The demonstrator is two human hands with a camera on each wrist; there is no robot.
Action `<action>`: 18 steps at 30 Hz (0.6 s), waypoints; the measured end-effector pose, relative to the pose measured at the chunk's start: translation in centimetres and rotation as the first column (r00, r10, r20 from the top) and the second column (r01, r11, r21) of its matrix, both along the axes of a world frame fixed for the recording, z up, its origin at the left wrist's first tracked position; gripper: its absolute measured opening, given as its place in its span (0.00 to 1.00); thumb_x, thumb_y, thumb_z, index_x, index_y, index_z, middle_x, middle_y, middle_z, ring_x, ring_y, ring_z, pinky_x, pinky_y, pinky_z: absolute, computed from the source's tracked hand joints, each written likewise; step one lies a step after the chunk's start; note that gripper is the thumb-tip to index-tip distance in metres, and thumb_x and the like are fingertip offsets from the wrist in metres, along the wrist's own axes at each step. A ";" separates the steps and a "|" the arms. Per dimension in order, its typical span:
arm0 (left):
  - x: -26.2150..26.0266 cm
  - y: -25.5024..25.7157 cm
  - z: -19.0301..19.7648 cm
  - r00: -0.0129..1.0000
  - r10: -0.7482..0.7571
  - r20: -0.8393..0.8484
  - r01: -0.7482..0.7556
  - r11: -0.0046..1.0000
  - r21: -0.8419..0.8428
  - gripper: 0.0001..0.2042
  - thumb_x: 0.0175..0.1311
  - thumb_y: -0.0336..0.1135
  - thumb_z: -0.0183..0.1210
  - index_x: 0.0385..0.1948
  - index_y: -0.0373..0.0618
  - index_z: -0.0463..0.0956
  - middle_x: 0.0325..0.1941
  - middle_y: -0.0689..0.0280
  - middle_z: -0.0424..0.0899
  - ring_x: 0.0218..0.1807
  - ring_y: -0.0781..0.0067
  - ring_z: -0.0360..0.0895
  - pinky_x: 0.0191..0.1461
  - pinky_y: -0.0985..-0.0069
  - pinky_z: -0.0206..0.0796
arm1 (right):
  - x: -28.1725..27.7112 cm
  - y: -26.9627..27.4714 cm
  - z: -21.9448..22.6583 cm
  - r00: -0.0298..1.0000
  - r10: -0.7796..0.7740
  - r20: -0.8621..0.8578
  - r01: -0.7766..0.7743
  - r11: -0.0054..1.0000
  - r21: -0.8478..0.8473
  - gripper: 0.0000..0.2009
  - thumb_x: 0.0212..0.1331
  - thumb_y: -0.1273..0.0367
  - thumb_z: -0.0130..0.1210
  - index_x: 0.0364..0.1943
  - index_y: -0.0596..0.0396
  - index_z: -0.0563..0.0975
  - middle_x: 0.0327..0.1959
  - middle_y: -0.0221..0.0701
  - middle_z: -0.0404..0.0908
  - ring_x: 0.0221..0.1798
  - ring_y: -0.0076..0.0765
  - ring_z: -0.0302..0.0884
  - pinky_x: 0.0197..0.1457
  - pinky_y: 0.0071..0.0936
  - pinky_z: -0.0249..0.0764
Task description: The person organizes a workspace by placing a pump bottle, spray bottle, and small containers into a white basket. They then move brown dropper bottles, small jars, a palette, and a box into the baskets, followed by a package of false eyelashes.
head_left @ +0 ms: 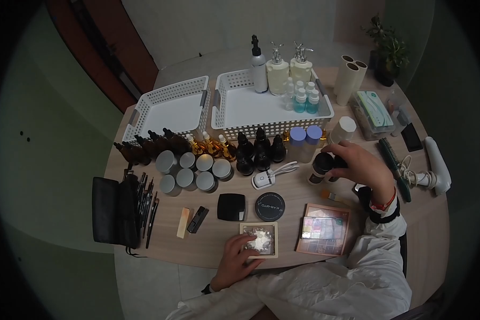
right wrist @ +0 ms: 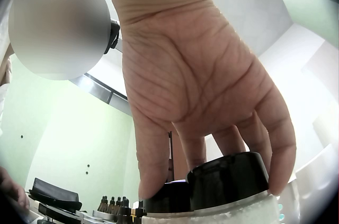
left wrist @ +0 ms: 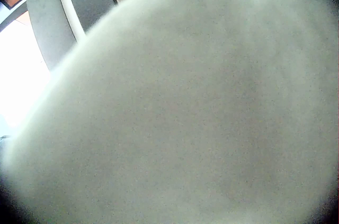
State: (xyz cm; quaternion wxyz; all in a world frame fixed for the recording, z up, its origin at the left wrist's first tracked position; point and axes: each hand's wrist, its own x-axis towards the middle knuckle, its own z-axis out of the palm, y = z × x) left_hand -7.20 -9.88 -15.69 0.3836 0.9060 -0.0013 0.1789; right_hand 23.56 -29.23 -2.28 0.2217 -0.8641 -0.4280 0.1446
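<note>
In the head view my right hand (head_left: 357,162) is over black-lidded jars (head_left: 320,166), right of the lavender-capped bottles (head_left: 305,140). The right wrist view shows the fingers and thumb of that hand (right wrist: 196,86) spread around two black lids (right wrist: 229,180), with fingertips against their outer sides. Below the lids the jars look pale and translucent. My left hand (head_left: 237,261) rests at the near left side of a square cream-framed case (head_left: 272,250) with a shiny clear top, fingertips on it. Pale, blurred cloth (left wrist: 185,107) fills most of the left wrist view.
White baskets (head_left: 168,114) stand at the back, one holding pump bottles (head_left: 278,74). Grey-lidded jars (head_left: 185,178) and dark dropper bottles (head_left: 261,154) stand mid-table. A brush roll (head_left: 112,213) lies left; palettes (head_left: 324,229), a hairbrush (head_left: 392,162) and a hair dryer (head_left: 436,165) lie right.
</note>
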 end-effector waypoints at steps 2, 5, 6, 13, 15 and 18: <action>0.0 0.0 0.0 1.000 0.002 0.003 -0.002 1.000 0.006 0.13 0.46 0.34 0.70 0.32 0.48 0.76 0.56 0.63 0.72 0.60 0.55 0.64 0.61 0.63 0.60 | 0.0 0.0 0.0 1.000 0.000 -0.002 0.000 1.000 -0.009 0.27 0.42 0.69 0.68 0.51 0.50 0.72 0.41 0.41 0.75 0.42 0.48 0.78 0.45 0.37 0.74; 0.0 0.0 0.1 1.000 0.002 -0.008 -0.002 1.000 0.010 0.13 0.46 0.34 0.70 0.31 0.48 0.76 0.56 0.63 0.72 0.60 0.55 0.64 0.62 0.63 0.60 | 0.0 0.0 0.2 1.000 -0.002 -0.006 0.002 1.000 -0.017 0.27 0.42 0.69 0.68 0.51 0.50 0.72 0.41 0.42 0.75 0.42 0.48 0.78 0.45 0.37 0.74; 0.0 0.0 0.0 1.000 0.001 -0.005 -0.001 1.000 0.002 0.13 0.46 0.34 0.70 0.31 0.48 0.76 0.56 0.63 0.72 0.60 0.55 0.64 0.62 0.63 0.60 | 0.0 0.0 0.2 1.000 -0.003 -0.005 0.003 1.000 -0.016 0.27 0.42 0.69 0.68 0.51 0.50 0.72 0.41 0.42 0.75 0.42 0.48 0.78 0.45 0.37 0.74; -0.1 0.0 0.1 1.000 0.001 -0.014 -0.001 1.000 0.003 0.13 0.46 0.35 0.70 0.32 0.48 0.76 0.56 0.63 0.72 0.60 0.56 0.64 0.61 0.63 0.60 | 0.0 0.0 0.1 1.000 -0.001 -0.001 0.001 1.000 -0.015 0.27 0.43 0.68 0.68 0.51 0.50 0.72 0.41 0.42 0.75 0.43 0.48 0.78 0.46 0.37 0.74; 0.0 0.0 0.1 1.000 0.000 -0.012 0.000 1.000 0.003 0.13 0.46 0.35 0.70 0.32 0.48 0.76 0.56 0.63 0.72 0.60 0.56 0.64 0.61 0.63 0.60 | 0.0 0.0 0.1 1.000 -0.001 -0.005 0.001 1.000 -0.017 0.27 0.43 0.68 0.68 0.52 0.50 0.72 0.41 0.42 0.75 0.43 0.48 0.78 0.46 0.37 0.74; -0.1 0.0 0.0 1.000 0.004 -0.010 -0.004 1.000 0.003 0.13 0.46 0.35 0.70 0.32 0.48 0.76 0.56 0.63 0.72 0.60 0.56 0.64 0.61 0.63 0.60 | 0.0 0.0 0.1 1.000 0.001 -0.006 -0.001 1.000 -0.015 0.27 0.43 0.68 0.68 0.52 0.50 0.72 0.42 0.42 0.75 0.43 0.48 0.78 0.46 0.37 0.74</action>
